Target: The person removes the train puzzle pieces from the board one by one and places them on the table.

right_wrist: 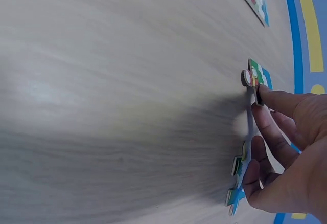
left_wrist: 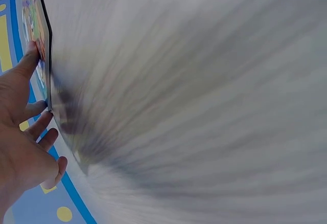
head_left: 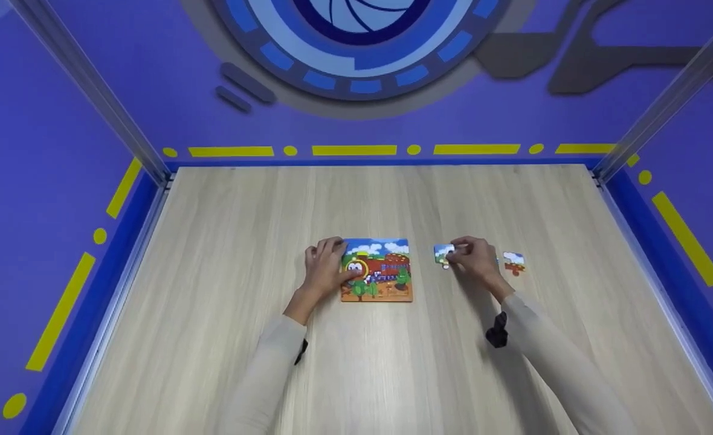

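Note:
A square jigsaw puzzle (head_left: pixel 387 269) with a cartoon train picture lies flat near the middle of the table. My left hand (head_left: pixel 325 266) rests on its left side, the thumb on the picture and the fingers at the upper left corner and edge. In the left wrist view the thumb touches the puzzle face (left_wrist: pixel 33 17). To the right of the puzzle, my right hand (head_left: pixel 476 257) pinches a small puzzle piece (head_left: pixel 442 252) between thumb and fingertip. That piece shows green, white and blue in the right wrist view.
Another puzzle piece (head_left: pixel 514 261), with an orange knob, lies right of my right hand. A blue bit of a further piece peeks out beside that hand, mostly hidden. The wooden table (head_left: pixel 241 211) meets purple-blue panels (head_left: pixel 362 133) at the back and sides.

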Action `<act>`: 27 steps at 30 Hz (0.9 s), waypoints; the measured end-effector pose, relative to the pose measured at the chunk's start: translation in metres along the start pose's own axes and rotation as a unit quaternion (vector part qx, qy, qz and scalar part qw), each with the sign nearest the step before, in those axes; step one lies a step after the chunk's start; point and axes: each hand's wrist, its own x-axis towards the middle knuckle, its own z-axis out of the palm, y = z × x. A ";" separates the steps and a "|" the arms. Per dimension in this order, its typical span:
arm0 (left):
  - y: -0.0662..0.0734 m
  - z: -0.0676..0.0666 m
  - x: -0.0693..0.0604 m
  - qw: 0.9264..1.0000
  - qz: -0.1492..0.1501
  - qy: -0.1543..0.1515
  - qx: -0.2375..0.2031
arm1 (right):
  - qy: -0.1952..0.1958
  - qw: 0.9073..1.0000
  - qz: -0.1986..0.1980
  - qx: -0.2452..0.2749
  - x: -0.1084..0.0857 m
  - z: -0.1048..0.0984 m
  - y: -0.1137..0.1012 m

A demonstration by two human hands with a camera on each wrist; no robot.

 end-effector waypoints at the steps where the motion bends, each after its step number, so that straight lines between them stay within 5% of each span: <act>1: 0.000 0.000 0.000 1.000 0.000 0.000 0.001 | 0.003 1.000 0.001 -0.009 0.000 0.000 0.000; 16: 0.001 -0.002 0.002 1.000 -0.017 -0.004 -0.017 | 0.010 0.996 0.004 -0.090 0.003 0.003 -0.003; 27: 0.014 0.000 -0.008 0.999 0.000 0.015 -0.040 | -0.025 0.999 -0.033 -0.024 -0.001 0.005 -0.015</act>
